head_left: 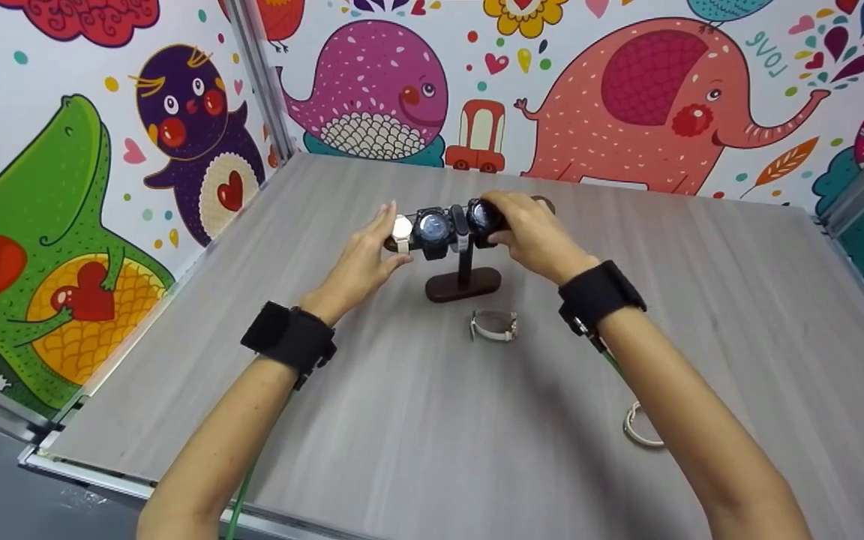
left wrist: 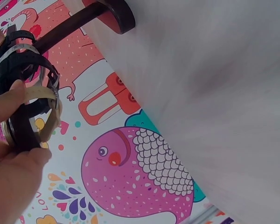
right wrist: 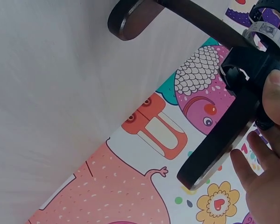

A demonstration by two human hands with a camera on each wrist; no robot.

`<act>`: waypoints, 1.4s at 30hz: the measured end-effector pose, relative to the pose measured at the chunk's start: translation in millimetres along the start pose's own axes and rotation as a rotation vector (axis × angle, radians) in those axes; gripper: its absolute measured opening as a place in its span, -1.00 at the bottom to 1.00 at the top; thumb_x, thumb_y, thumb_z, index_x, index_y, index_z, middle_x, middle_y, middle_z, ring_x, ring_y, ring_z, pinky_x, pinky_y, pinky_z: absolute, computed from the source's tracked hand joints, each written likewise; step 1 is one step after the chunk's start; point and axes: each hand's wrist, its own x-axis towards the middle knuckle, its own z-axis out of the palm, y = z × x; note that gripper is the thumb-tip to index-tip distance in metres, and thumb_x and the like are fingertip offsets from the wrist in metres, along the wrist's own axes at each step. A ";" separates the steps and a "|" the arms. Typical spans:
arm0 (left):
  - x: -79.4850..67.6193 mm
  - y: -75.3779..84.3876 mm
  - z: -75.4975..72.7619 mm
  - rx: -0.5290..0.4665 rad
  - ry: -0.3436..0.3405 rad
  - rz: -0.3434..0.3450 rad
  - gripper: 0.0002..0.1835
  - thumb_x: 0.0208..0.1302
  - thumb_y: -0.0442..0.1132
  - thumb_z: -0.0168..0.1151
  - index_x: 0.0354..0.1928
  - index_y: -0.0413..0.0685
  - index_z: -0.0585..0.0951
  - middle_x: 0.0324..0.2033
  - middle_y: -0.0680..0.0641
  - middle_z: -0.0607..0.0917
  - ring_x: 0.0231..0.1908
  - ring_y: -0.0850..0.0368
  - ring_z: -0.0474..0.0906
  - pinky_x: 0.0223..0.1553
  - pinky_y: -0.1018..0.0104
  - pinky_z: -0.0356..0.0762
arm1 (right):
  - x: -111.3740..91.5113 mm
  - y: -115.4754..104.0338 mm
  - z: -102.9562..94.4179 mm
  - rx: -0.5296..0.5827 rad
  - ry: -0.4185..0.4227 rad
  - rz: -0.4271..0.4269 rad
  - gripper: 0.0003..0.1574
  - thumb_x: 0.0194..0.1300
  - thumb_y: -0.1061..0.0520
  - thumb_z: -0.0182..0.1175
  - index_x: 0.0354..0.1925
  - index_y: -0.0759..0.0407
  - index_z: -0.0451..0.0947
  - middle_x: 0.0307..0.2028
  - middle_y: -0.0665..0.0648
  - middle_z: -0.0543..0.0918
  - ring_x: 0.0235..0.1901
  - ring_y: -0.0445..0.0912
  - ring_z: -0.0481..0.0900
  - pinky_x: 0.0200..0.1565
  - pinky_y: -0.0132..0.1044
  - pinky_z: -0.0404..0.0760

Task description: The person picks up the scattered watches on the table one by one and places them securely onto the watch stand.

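A dark brown T-shaped watch stand (head_left: 443, 287) stands on the table with several watches along its crossbar. At the bar's left end my left hand (head_left: 361, 259) pinches a white watch (head_left: 402, 231) with a cream strap (left wrist: 39, 92). Beside it sit a large black watch (head_left: 433, 225) and a narrow band with a pale strap (head_left: 463, 243). My right hand (head_left: 541, 232) grips another black watch (head_left: 480, 213) on the right part of the bar. The bar's right end (right wrist: 217, 137) sticks out past the fingers in the right wrist view.
In front of the stand lies a white-strapped watch (head_left: 493, 335) on its side on the grey wood-grain table (head_left: 372, 420). A pale round band (head_left: 633, 431) lies partly behind my right forearm. Printed cartoon walls (head_left: 582, 82) border the back and sides.
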 end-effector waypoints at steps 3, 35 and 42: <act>1.8 0.2 2.4 -0.012 -0.014 -0.009 -0.07 0.24 -0.29 0.37 0.50 -0.43 0.03 0.51 -0.37 0.06 0.55 -0.25 -0.01 0.60 0.03 -0.03 | -2.4 2.1 0.2 -0.010 0.000 0.005 -0.34 0.38 0.21 0.25 0.38 0.29 0.34 0.31 0.31 0.51 0.34 0.17 0.43 0.44 0.09 0.38; -4.2 55.0 75.7 0.008 -0.266 0.251 -0.36 0.31 -0.36 0.29 0.37 -0.46 0.33 0.35 -0.42 0.42 0.39 -0.27 0.37 0.45 0.06 0.36 | -81.1 7.7 37.8 0.119 -0.143 -0.181 -0.72 0.18 0.43 0.33 -0.09 0.35 0.68 0.04 0.36 0.66 0.09 0.21 0.64 0.18 0.02 0.67; -1.3 54.3 94.6 0.087 -0.477 0.202 -0.77 0.29 -0.40 0.25 -0.03 -0.34 0.64 -0.10 -0.25 0.73 -0.20 -0.01 0.65 -0.14 0.23 0.71 | -89.6 12.4 41.9 0.075 -0.212 -0.224 -0.58 -0.03 0.61 0.22 -0.17 0.39 0.68 -0.12 0.32 0.71 -0.10 0.15 0.72 -0.02 -0.08 0.77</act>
